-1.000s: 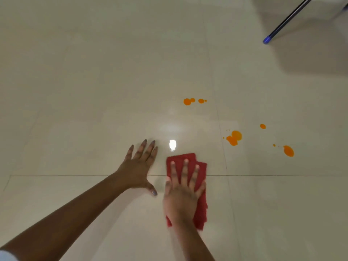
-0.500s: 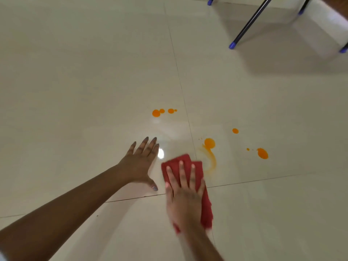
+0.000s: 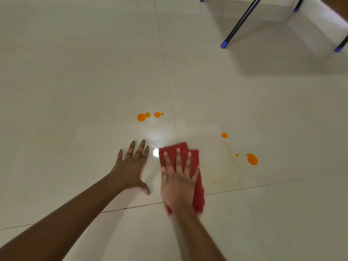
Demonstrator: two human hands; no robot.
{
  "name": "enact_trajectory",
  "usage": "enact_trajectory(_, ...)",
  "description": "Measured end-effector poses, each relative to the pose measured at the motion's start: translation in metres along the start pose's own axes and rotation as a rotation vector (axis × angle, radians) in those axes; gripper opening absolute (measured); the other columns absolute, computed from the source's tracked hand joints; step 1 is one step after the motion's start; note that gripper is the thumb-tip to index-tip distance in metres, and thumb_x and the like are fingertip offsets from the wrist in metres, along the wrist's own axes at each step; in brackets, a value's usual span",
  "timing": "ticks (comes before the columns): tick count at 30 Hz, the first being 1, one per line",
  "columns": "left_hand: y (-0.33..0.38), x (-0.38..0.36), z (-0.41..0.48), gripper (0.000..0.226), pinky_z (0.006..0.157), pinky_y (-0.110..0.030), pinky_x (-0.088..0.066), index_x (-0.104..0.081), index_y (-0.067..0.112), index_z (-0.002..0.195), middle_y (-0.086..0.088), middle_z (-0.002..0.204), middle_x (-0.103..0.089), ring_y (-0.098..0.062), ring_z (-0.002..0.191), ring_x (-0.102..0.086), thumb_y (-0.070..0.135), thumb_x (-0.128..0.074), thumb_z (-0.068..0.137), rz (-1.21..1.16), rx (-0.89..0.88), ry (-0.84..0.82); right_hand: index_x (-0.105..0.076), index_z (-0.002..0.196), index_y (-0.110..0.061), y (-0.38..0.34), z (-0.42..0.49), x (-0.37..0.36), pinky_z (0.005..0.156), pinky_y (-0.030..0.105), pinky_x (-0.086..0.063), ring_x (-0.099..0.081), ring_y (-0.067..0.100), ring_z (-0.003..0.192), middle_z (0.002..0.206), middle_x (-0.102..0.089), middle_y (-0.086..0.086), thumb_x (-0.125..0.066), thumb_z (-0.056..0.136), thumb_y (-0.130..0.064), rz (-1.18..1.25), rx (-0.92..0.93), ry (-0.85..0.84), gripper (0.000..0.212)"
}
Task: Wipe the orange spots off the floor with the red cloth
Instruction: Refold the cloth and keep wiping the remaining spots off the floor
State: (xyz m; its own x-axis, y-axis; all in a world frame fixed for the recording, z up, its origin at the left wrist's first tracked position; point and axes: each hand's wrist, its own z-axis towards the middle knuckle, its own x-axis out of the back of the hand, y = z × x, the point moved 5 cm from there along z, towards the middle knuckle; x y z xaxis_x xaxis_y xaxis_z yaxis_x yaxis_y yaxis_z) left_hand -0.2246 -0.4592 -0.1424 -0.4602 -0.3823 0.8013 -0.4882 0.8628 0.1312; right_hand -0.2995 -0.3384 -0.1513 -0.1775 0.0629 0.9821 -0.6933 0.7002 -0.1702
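Observation:
My right hand (image 3: pixel 178 180) lies flat on the folded red cloth (image 3: pixel 195 162), pressing it onto the pale tiled floor (image 3: pixel 75 91). My left hand (image 3: pixel 131 166) rests flat on the floor just left of the cloth, fingers spread. A cluster of orange spots (image 3: pixel 141 117) sits above the hands. A small orange spot (image 3: pixel 224 135) and a larger orange spot (image 3: pixel 252 159) lie to the right of the cloth. Between the cloth and these, a faint orange smear (image 3: pixel 228 147) marks the tile.
Dark furniture legs with blue feet (image 3: pixel 224 44) stand at the top right, another blue foot (image 3: pixel 339 48) at the right edge. Tile seams run across the floor below and above the hands.
The orange spot and its streak right of the cloth are gone, leaving a faint smear. My right hand with the cloth has slid a little. My left hand stays in place.

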Motion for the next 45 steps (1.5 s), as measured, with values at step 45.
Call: enact_trajectory(45, -0.096, 0.008, -0.011, 0.129, 0.112, -0.055, 0.003, 0.021, 0.019, 0.144, -0.008, 0.149, 0.036, -0.037, 0.136, 0.029, 0.068, -0.067, 0.062, -0.289, 0.425, 0.061, -0.033, 0.140, -0.041, 0.029, 0.103, 0.020, 0.103, 0.060, -0.027, -0.032, 0.038, 0.135, 0.149, -0.035, 0.005, -0.027, 0.090, -0.049, -0.064, 0.245, -0.115, 0.050)
